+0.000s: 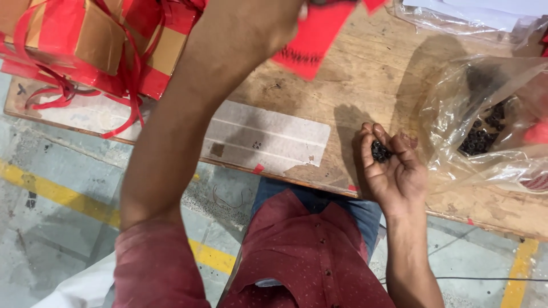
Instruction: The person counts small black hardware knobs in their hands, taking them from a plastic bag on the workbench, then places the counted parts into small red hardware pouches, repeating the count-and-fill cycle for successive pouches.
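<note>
Right hand [394,165] is cupped palm-up, loosely holding small black rings [380,151]; keeping the palm level should stop spills. Clear bag [456,122] of more rings lies just beside its fingertips. Left hand [257,23] reaches toward a red tag [314,40]; its grip is unclear.

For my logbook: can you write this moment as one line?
right hand: cupped, holding small black pieces | left hand: raised by red card | clear bag: more black pieces, on wooden table
</note>
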